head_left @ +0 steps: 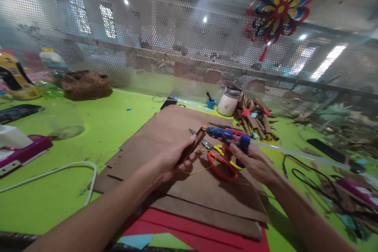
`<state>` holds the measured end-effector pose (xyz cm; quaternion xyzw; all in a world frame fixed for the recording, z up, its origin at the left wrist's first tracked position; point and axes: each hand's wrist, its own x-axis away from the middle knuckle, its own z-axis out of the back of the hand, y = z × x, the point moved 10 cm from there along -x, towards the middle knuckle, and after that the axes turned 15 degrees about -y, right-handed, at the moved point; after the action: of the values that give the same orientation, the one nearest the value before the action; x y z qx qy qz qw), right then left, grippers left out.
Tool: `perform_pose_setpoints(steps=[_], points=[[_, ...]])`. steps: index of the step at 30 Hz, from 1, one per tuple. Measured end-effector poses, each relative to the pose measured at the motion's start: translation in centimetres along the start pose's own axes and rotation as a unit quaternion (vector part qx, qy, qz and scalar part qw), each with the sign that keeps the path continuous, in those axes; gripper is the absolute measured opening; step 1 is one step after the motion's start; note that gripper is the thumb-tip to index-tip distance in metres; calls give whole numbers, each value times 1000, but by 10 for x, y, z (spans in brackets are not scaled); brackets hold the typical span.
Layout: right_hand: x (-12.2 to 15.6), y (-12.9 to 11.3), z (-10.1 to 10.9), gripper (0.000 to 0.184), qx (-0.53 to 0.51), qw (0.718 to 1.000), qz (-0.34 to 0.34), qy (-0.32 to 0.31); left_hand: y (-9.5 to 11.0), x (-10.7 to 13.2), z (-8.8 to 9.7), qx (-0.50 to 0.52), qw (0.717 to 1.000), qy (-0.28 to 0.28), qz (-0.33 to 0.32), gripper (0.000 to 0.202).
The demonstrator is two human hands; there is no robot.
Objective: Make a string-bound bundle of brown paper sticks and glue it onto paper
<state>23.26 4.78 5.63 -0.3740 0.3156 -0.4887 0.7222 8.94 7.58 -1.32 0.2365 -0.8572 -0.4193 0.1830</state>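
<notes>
Mid-frame, my left hand (pixel 176 156) grips a brown strip (pixel 201 136); my right hand (pixel 251 162) grips a glue gun (pixel 226 135) at its tip; gluing looks unfinished.

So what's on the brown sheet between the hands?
In the head view: scissors with red and yellow handles, plus a yellow strand, between left hand and right hand.

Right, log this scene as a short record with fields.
Left grip: holds a narrow brown piece
Right grip: holds a blue glue gun, its nozzle at or near the brown piece's upper end
Beneath: brown sheets over a red sheet
Scissors: red handle and yellow handle above the brown sheets; number of pairs unclear
Behind: white jar beside rolled brown pieces
Surface: bright green table
</notes>
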Motion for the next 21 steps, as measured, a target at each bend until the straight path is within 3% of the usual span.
perform_pose_setpoints(steps=[13,17,21], points=[[1,15,6,42,23,1000,-12,4,1,0,1,-11,1000,14,4,32],[0,24,29,45,94,992,-31,76,0,-1,3,-12,1000,13,8,33],[-6,39,59,40,223,961,-64,148,1,0,6,-28,999,34,18,32]])
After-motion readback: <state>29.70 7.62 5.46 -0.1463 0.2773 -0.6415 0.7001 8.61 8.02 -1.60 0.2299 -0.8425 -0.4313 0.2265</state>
